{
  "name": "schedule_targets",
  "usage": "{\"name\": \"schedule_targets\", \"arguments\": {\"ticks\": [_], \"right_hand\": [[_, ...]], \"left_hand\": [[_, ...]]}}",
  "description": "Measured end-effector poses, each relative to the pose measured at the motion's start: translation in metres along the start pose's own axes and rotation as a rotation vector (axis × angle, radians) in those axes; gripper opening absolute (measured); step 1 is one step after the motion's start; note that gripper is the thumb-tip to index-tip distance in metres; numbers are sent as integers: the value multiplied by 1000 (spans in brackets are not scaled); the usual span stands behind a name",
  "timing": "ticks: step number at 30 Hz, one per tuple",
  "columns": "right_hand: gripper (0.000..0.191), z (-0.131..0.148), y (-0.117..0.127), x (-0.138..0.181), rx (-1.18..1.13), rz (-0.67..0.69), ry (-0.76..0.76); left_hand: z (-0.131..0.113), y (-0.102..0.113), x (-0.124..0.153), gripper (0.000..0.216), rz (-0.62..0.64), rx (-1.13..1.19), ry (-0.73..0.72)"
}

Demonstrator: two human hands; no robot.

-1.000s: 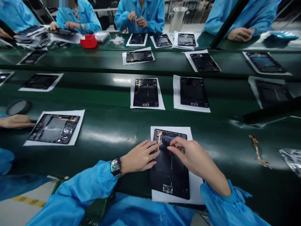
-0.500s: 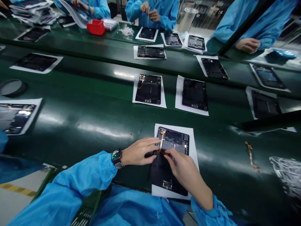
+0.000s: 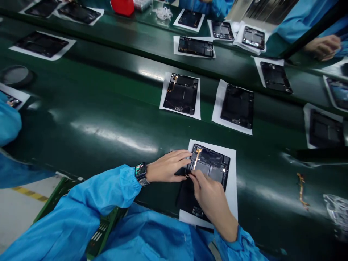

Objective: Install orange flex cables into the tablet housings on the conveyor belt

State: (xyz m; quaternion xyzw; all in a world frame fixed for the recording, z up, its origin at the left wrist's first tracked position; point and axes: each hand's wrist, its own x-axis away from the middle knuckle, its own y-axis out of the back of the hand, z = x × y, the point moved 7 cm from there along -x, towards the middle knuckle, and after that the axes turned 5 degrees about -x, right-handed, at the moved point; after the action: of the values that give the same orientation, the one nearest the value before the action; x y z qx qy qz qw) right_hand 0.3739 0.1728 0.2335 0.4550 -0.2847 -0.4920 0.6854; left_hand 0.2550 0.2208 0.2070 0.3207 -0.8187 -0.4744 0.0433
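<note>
A tablet housing (image 3: pixel 214 163) with its dark inside facing up lies on a white sheet (image 3: pixel 230 195) in front of me. An orange flex cable (image 3: pixel 197 158) runs down its upper left part. My right hand (image 3: pixel 210 190) is closed in a pinch at the cable's lower end, by the housing's left edge; the fingertips partly hide that spot. My left hand (image 3: pixel 170 166) rests at the same edge, fingers stretched out and thumb apart, the thumb tip close to the right fingertips. A watch (image 3: pixel 140 170) is on the left wrist.
A loose flex cable (image 3: pixel 301 191) lies on the green bench to the right, near a clear plastic bag (image 3: pixel 337 210). More tablet housings (image 3: pixel 182 93) on sheets lie beyond. A grey tape roll (image 3: pixel 16 75) sits far left. Co-workers' sleeves (image 3: pixel 9 119) show at the edges.
My view has shifted, so the bench appears moved. The right fingers have moved left along the cable to the housing's edge. My left hand stays beside the housing.
</note>
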Motion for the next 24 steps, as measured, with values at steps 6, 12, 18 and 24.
{"name": "schedule_targets", "arguments": {"ticks": [6,12,18,24], "right_hand": [[13,-11,7,7,-201,-43,-49],[12,-10,5,10,-262,-77,-24],[11,-7,3,9,-214,-71,-1],[18,13,-1,0,-2,-52,90]], "left_hand": [[0,0,0,67,25,-8,3],[0,-2,0,64,12,2,6],[0,-2,0,64,20,-5,10],[0,-1,-1,63,28,-4,17]]}}
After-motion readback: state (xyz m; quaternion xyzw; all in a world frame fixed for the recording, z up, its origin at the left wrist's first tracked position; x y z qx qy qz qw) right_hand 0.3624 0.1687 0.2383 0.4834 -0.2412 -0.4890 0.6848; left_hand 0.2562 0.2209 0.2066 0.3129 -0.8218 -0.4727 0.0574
